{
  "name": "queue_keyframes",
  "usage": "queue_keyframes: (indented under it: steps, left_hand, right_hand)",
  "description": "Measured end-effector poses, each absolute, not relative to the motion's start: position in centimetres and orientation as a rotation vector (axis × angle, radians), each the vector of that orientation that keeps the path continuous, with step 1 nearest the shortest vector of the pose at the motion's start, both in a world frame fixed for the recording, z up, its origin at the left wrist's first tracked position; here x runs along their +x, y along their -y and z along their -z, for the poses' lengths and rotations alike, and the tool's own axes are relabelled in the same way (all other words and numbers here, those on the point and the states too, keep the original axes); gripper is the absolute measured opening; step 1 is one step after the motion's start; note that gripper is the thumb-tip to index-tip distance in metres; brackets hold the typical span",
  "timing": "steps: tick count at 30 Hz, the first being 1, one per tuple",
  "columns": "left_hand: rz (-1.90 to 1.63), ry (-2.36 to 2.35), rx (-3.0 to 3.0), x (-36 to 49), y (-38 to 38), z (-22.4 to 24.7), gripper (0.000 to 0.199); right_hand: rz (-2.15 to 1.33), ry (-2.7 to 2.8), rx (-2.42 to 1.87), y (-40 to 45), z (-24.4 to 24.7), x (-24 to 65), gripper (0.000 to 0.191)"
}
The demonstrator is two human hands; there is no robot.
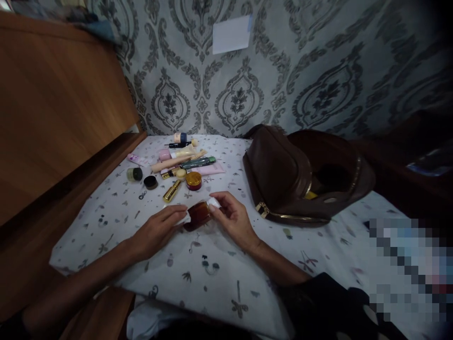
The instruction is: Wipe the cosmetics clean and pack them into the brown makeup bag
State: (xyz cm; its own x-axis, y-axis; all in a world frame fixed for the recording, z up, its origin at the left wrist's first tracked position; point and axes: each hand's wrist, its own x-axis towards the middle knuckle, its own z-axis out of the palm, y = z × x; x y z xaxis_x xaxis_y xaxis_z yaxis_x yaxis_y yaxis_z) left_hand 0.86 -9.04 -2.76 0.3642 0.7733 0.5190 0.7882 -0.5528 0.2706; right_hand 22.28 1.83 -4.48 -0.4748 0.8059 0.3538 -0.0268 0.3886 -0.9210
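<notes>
A dark amber bottle lies tilted between my two hands, low over the patterned cloth. My right hand pinches its white cap between thumb and fingers. At the bottle's other end, my left hand has its fingers closed on a piece of white tissue that touches the glass. Just beyond the bottle are a gold lipstick tube, a red jar with a gold lid and a small black-lidded jar.
Several tubes and cosmetics, among them a green tube, lie farther back on the cloth. An open brown leather bag stands at the right. A wooden cabinet rises at the left, and a patterned wall is behind.
</notes>
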Motion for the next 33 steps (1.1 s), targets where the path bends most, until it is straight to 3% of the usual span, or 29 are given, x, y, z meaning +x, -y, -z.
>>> queue_keyframes:
  steps: [11, 16, 25, 33]
  left_hand:
    - [0.978, 1.76, -2.703, 4.6, 4.6, -0.8, 0.023]
    - [1.16, 1.918, -2.819, 3.7, 2.5, -2.0, 0.024]
    - [1.067, 2.15, -3.45, 1.5, -0.5, -0.5, 0.023]
    - [1.328, 2.389, -3.194, -0.2, 2.2, 0.6, 0.031]
  right_hand:
    - [-1.051, 1.866, -0.524, -1.9, 4.3, 22.5, 0.019]
    - [-1.025, 1.878, -0.503, -1.8, 4.6, 22.6, 0.021]
    - [-0.813, 2.018, -0.254, -0.9, 3.7, 22.7, 0.02]
    - [-0.831, 2.021, -0.352, -1.0, 3.6, 22.7, 0.02]
